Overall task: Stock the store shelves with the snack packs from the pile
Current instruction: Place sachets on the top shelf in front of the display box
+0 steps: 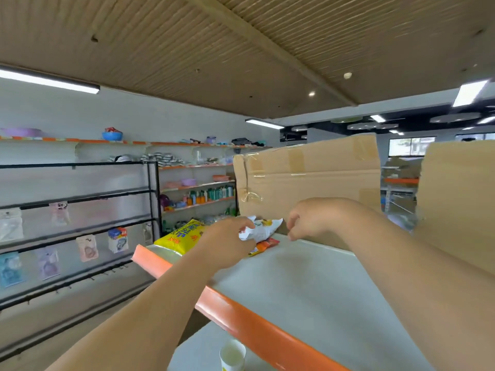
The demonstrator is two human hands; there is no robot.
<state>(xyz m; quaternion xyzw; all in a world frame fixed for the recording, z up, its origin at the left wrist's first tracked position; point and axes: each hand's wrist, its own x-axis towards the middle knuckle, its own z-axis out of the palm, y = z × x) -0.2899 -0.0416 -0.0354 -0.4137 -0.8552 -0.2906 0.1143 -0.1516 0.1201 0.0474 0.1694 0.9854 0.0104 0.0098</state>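
Left hand [227, 243] grips white snack pack [262, 228] atop orange pack [265, 246], far edge of shelf [241, 325]. Right hand [308, 219], fingers curled, just beside. Yellow pack [182, 236] at far-left corner.

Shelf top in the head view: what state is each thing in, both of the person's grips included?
left grip: fingers curled round the white pack.
white pack: crumpled, held over the shelf.
right grip: fingers curled beside the white pack, contact unclear.
orange pack: lying flat, partly under the white pack.
yellow pack: lying on the shelf, untouched.
cardboard box: upright, taped shut.
paper cup: upright, open.
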